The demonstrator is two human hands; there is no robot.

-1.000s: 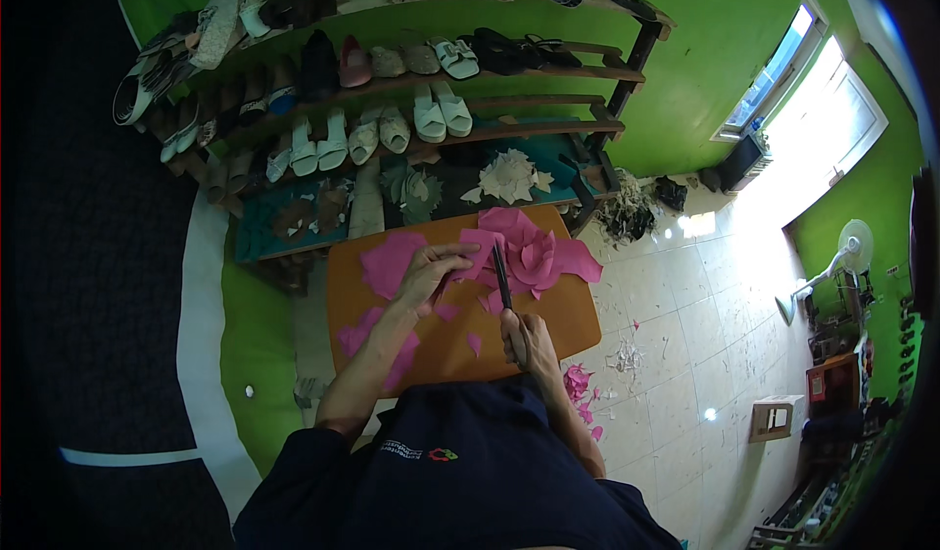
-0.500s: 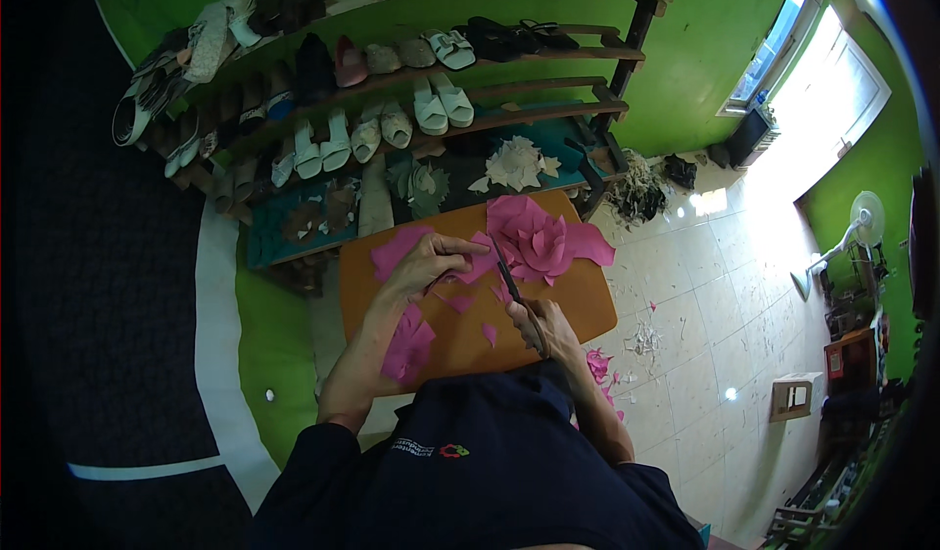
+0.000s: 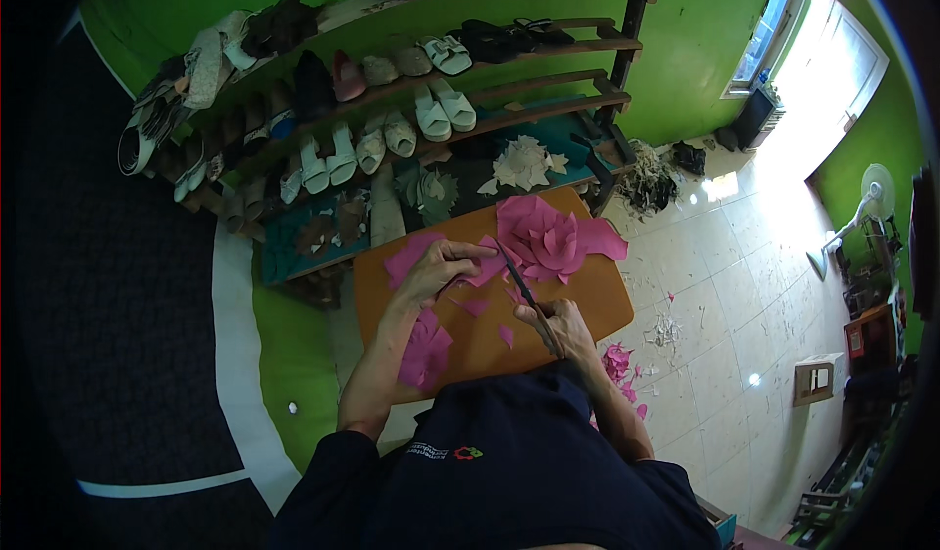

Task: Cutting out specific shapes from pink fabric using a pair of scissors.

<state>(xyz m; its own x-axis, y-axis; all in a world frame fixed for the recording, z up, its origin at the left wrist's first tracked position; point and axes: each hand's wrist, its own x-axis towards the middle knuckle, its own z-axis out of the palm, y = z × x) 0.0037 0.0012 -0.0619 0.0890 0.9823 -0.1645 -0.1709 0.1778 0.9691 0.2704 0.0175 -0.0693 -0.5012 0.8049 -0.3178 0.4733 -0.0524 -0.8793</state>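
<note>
Since the picture from a moment before, little has moved: the scissors (image 3: 519,286) are tipped a bit more toward the pink pile, and the left hand is kept on the pink sheet. The left hand (image 3: 438,269) is laid on a pink sheet (image 3: 487,264) near the far edge of the orange board (image 3: 587,300). Its fingers are bent and closed on the sheet, which is pinched and held up a little. The right hand (image 3: 556,327) is wrapped tight round the scissor handles. The dark blades are pointed up and away, toward the sheet, and seem to be nearly closed, though this is hard to tell from so far. The blade tips are just beside the edge of the sheet.

A pile of pink cut pieces (image 3: 550,237) is heaped at the far right of the board. More pink pieces (image 3: 425,349) are spread at the near left, under the left arm. Small pink scraps (image 3: 617,364) are dropped on the tiled floor (image 3: 725,286) by the right elbow. Behind the board, wooden shelves (image 3: 548,100) are filled with sandals (image 3: 431,110) and shoes. Pale cut shapes (image 3: 524,163) are laid on the low shelf. A white fan (image 3: 862,203) is stood by the green wall (image 3: 685,51).
</note>
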